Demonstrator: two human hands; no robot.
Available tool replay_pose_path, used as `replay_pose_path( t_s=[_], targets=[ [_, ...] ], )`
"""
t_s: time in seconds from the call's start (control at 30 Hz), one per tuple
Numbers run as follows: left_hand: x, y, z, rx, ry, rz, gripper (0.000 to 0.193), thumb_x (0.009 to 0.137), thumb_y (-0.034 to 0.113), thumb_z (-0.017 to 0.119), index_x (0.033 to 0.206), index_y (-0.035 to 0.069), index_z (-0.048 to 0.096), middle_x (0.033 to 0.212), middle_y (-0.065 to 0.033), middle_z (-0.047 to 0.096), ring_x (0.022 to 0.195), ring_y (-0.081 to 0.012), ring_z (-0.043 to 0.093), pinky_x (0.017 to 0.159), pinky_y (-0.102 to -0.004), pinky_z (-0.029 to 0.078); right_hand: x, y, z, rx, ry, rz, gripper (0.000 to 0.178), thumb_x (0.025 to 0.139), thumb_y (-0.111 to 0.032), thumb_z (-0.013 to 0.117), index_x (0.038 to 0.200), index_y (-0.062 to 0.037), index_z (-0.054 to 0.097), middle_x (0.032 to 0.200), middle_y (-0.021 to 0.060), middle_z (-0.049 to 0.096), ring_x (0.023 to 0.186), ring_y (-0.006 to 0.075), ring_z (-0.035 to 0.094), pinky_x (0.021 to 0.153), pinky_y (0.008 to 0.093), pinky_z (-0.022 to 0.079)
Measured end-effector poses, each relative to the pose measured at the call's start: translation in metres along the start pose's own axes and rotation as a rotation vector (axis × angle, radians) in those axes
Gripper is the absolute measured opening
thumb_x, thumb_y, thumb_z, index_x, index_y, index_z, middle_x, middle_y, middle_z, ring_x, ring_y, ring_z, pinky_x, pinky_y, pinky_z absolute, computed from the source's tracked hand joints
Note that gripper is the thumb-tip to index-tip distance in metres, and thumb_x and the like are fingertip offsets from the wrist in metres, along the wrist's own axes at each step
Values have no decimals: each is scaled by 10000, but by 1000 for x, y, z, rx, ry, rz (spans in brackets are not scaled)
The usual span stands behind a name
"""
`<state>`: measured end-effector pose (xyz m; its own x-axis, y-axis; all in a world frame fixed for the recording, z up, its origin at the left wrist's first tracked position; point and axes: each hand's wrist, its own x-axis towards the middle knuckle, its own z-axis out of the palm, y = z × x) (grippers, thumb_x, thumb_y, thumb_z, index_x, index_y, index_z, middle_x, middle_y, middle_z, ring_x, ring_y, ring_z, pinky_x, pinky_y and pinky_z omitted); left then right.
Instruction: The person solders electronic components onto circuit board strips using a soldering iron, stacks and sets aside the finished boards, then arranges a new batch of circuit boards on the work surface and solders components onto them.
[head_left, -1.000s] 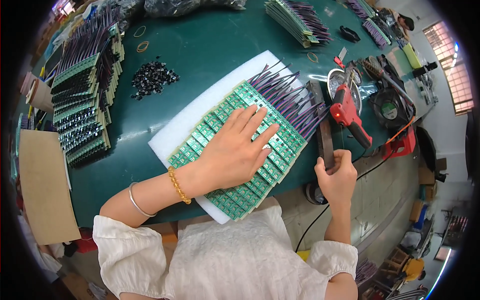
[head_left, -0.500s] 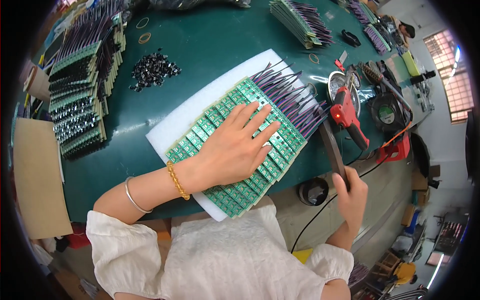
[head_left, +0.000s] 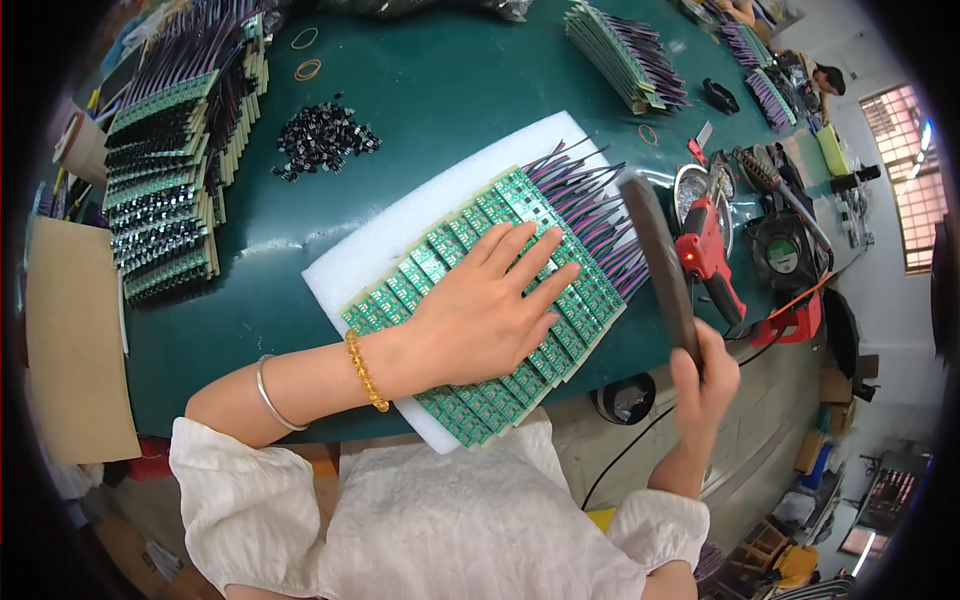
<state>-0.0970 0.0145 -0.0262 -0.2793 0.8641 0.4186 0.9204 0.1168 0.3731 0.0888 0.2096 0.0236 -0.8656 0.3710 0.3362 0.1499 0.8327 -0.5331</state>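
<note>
My left hand [head_left: 490, 305] lies flat, fingers spread, on overlapping rows of green circuit boards [head_left: 465, 405]. The boards rest on a white foam sheet [head_left: 355, 240]. Purple and black wires [head_left: 590, 205] stick out from their far right side. In my right hand [head_left: 708, 375] is the lower end of a long, flat, dark brown-grey bar [head_left: 662, 265], fingers wrapped round it. The bar stands tilted beside the wires, its upper end slightly blurred; whether it touches them I cannot tell.
A red glue gun [head_left: 708, 250] lies right of the bar, near a round metal dish [head_left: 690, 190] and a black fan [head_left: 785, 250]. Small black parts [head_left: 325, 138] form a pile at the far left. Wired board stacks [head_left: 165, 200] stand left, with another stack [head_left: 625, 60] at the back.
The bar has lifted and swung more upright, its upper end now higher beside the wires. My left hand stays flat on the boards. The whole view has shifted slightly.
</note>
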Motion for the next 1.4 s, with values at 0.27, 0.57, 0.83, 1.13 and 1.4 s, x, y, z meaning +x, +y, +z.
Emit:
replay_pose_path(
  t_s=[0.27,0.57,0.83,1.13,1.4],
  targets=[
    [0,1,2,2,-1,-1,498,802,200,645,1267,62,535,1339,-203,458,1232,-379,413,1051,-493,337,55,19,58,-328,13,-398,354,819,-185,698,1028,78,586,782,159,629,636,305,611,548,362,471],
    [-5,-1,-3,-92,71,17,490,786,182,675,1234,26,550,1332,-226,460,1259,-398,416,1072,-527,319,51,6,52,-499,-100,-323,444,827,-270,685,1145,20,575,853,111,540,771,268,584,581,351,476],
    [-32,-3,-18,-6,-73,14,660,763,279,718,1326,26,484,1419,-225,394,1336,-407,346,1095,-554,266,22,10,51,-209,98,-62,319,896,-134,592,1188,-7,580,1078,141,581,950,316,579,777,385,482],
    [-64,-15,-66,-82,188,-176,489,851,133,568,1325,24,513,1432,-227,403,1353,-412,340,1125,-524,240,-56,38,79,-340,471,229,519,992,-231,457,1423,34,341,1527,260,191,1421,395,189,1137,452,196],
    [-132,28,-40,185,-198,-107,563,900,583,444,1378,287,483,1530,-180,250,1409,-437,185,1104,-635,115,-3,67,32,-743,544,-230,612,957,-253,523,1472,-35,276,1532,289,109,1406,461,158,1122,549,189]
  ],
)
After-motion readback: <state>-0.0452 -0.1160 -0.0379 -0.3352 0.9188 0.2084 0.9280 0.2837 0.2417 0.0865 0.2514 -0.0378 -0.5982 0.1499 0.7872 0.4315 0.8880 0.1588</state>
